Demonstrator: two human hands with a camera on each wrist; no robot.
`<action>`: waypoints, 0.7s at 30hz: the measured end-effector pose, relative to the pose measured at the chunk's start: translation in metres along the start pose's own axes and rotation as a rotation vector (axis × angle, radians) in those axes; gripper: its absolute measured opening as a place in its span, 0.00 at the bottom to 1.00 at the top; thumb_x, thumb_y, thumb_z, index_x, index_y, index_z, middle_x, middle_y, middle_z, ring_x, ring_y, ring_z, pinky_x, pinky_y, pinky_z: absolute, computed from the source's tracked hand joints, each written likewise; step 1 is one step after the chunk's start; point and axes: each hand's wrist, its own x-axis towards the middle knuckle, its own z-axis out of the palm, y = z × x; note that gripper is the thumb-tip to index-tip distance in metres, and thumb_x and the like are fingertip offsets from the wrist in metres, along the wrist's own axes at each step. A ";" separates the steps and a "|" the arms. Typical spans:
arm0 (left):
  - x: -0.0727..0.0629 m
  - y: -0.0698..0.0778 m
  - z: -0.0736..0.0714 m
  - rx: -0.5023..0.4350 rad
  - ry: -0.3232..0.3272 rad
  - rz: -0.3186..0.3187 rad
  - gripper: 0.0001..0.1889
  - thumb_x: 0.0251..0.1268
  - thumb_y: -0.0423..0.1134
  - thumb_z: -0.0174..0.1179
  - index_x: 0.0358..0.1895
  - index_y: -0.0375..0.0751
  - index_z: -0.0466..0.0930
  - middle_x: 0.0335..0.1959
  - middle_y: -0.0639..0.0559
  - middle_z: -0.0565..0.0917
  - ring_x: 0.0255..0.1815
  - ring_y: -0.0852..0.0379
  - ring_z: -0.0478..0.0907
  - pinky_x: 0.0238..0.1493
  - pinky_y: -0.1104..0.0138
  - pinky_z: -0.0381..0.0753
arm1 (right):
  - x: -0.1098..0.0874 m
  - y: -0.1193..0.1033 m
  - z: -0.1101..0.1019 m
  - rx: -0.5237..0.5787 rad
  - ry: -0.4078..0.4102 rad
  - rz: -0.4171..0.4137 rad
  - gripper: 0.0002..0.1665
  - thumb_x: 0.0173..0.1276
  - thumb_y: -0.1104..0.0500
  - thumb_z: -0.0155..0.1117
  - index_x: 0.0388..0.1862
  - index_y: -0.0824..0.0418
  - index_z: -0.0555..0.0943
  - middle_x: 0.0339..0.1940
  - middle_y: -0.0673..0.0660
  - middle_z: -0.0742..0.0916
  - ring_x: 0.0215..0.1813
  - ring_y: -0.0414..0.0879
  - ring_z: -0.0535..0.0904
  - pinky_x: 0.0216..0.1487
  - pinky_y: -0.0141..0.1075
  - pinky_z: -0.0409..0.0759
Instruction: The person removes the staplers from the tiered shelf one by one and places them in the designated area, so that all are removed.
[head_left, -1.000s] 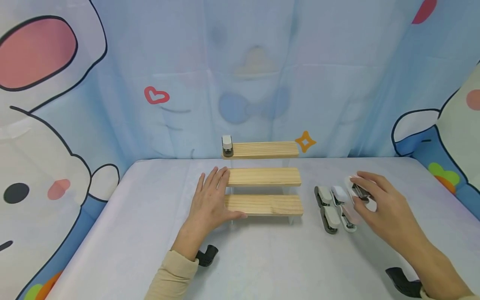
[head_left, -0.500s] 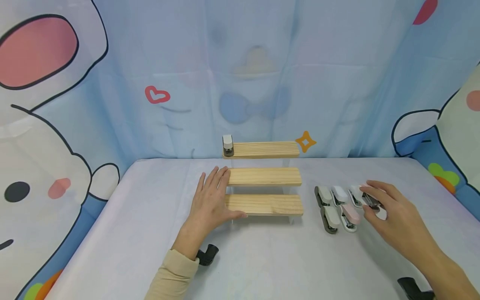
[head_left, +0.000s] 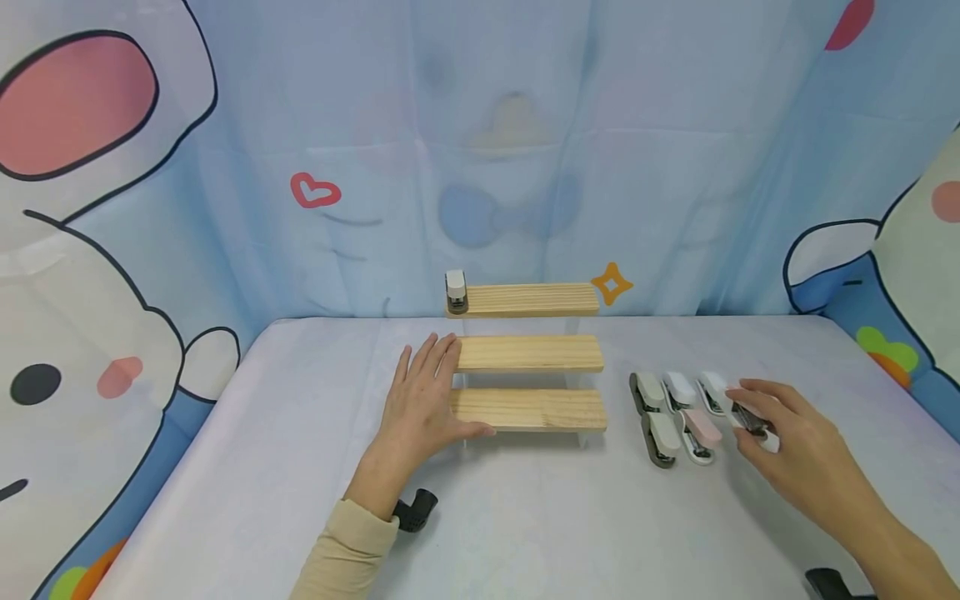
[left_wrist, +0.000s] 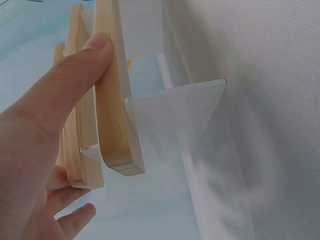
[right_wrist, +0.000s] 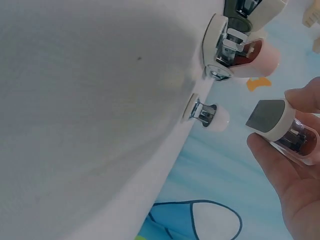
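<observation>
My right hand point(head_left: 798, 442) pinches a small stapler point(right_wrist: 277, 125) between thumb and fingers. It has a pale body, a grey bottom and a pinkish top, and is held off the table in the right wrist view. My left hand point(head_left: 423, 400) holds the left end of a three-tier wooden rack point(head_left: 528, 408). In the left wrist view its thumb presses on the front plank point(left_wrist: 112, 105) and fingers reach behind the second plank. Left of the right hand lie several staplers, among them a pink one point(head_left: 702, 429), a white one point(head_left: 712, 390) and a grey-green one point(head_left: 662, 437).
Another stapler point(head_left: 455, 292), white and dark, stands at the left end of the rack's top plank point(head_left: 532, 300). Clear supports point(left_wrist: 175, 107) carry the planks. A printed blue curtain point(head_left: 510, 167) hangs behind the white table point(head_left: 562, 517).
My right hand has moved right and slightly toward me with the stapler, away from the other staplers. The left hand stays in place on the rack.
</observation>
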 end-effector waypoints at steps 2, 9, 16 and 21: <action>0.000 0.000 0.000 0.001 -0.005 -0.002 0.66 0.35 0.72 0.74 0.77 0.40 0.55 0.77 0.49 0.62 0.81 0.47 0.53 0.81 0.48 0.48 | -0.001 0.002 0.003 0.005 -0.013 0.008 0.33 0.54 0.70 0.71 0.60 0.69 0.76 0.63 0.73 0.73 0.55 0.71 0.73 0.48 0.69 0.76; 0.000 0.001 -0.001 -0.008 -0.015 -0.008 0.65 0.36 0.72 0.74 0.78 0.40 0.54 0.78 0.49 0.61 0.81 0.48 0.52 0.82 0.49 0.46 | -0.002 0.007 0.010 0.003 -0.069 0.058 0.31 0.55 0.69 0.72 0.59 0.70 0.76 0.63 0.74 0.72 0.55 0.72 0.73 0.49 0.68 0.76; 0.000 0.000 -0.001 -0.005 -0.009 -0.005 0.66 0.35 0.71 0.74 0.77 0.40 0.55 0.77 0.49 0.62 0.81 0.47 0.53 0.82 0.48 0.47 | 0.001 0.011 0.012 -0.003 -0.149 0.100 0.28 0.56 0.67 0.72 0.56 0.72 0.77 0.62 0.74 0.71 0.54 0.72 0.74 0.49 0.68 0.77; 0.000 0.000 0.000 0.000 -0.004 -0.002 0.65 0.35 0.72 0.74 0.77 0.40 0.55 0.77 0.49 0.62 0.81 0.47 0.54 0.81 0.48 0.49 | 0.004 0.013 0.013 0.005 -0.193 0.107 0.25 0.56 0.67 0.72 0.53 0.72 0.79 0.61 0.75 0.71 0.56 0.73 0.72 0.51 0.69 0.76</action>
